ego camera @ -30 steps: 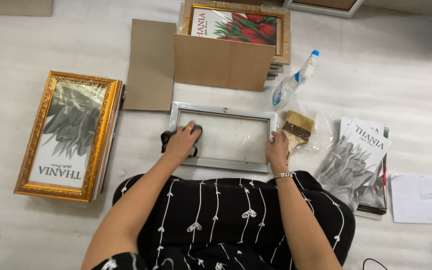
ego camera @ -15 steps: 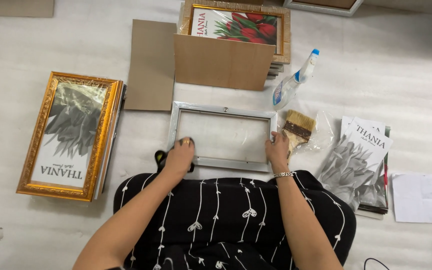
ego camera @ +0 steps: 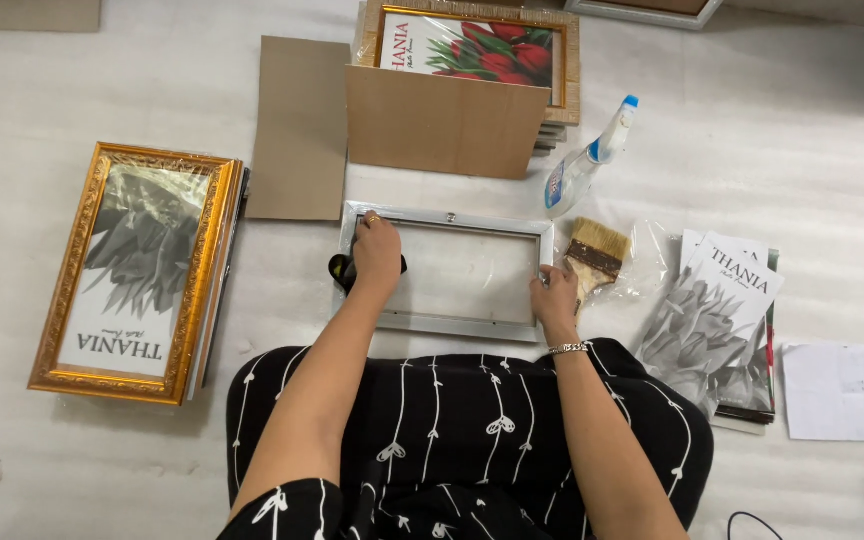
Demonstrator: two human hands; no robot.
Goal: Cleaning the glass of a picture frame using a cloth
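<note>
White padded surface (ego camera: pixel 102 100) fills the head view, seen from above my lap. Silver picture frame (ego camera: pixel 447 272) lies flat at centre, just ahead of my knees. My left hand (ego camera: pixel 376 250) rests on the frame's left end, fingers curled over a dark cloth (ego camera: pixel 342 270) pressed against the glass. My right hand (ego camera: pixel 556 298) grips the frame's right edge, fingers closed on the rail. Beside that hand: a flat paintbrush (ego camera: pixel 597 255) and a spray bottle (ego camera: pixel 584 165). Gold frame (ego camera: pixel 137 270) lies well to the left; cardboard sheet (ego camera: pixel 445 120) stands behind the silver frame.
</note>
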